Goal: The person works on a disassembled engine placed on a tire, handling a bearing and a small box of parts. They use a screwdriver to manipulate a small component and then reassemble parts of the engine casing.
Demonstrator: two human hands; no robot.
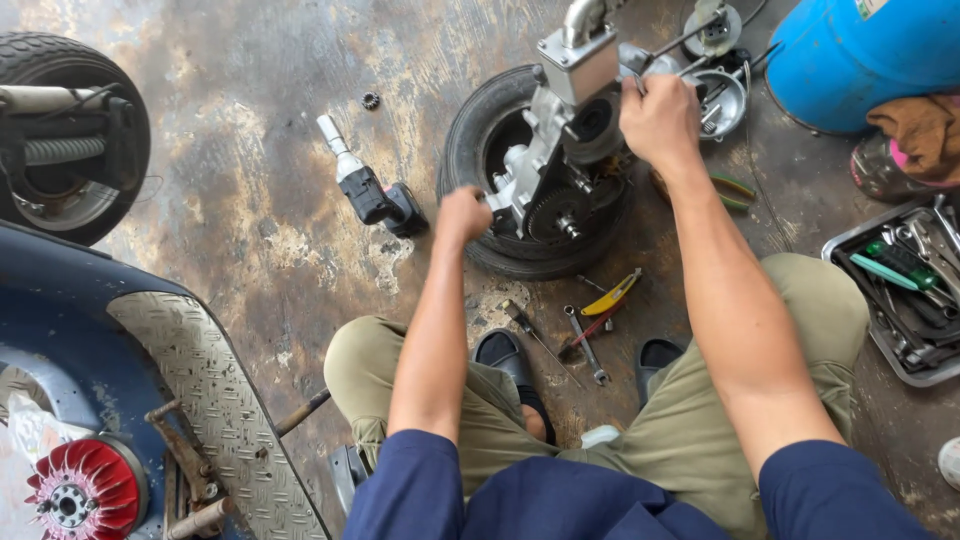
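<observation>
Squatting, knees in khaki trousers [800,330] spread wide, dark blue sleeves [420,490] at the bottom edge, black sandals [505,352] on the stained concrete floor [260,220]. Between the feet, a screwdriver [528,328], a small wrench [587,345] and yellow-handled pliers [610,296], lying close together.

Further out, both arms stretched toward an engine block [555,165], grey metal with a toothed gear near its lower end, standing tilted inside a black tyre [475,140] laid flat on the floor. Left hand [463,215] clenched against the lower left side of the block, fingers curled under and hidden; whether around a tool or the casing itself, cannot tell. Right hand [658,118] closed in a fist at the upper right of the block, gripping something thin there, hidden by the knuckles.

Left of the tyre, a cordless impact driver [370,190] lying on the floor, a small nut [371,100] beyond it. To the right, a metal tray [850,270] full of tools. Farther still, a blue barrel [840,50] with a rag [915,125] against it. At far left, a scooter wheel [60,130] and blue bodywork [60,330] with a red finned fan [85,490].
</observation>
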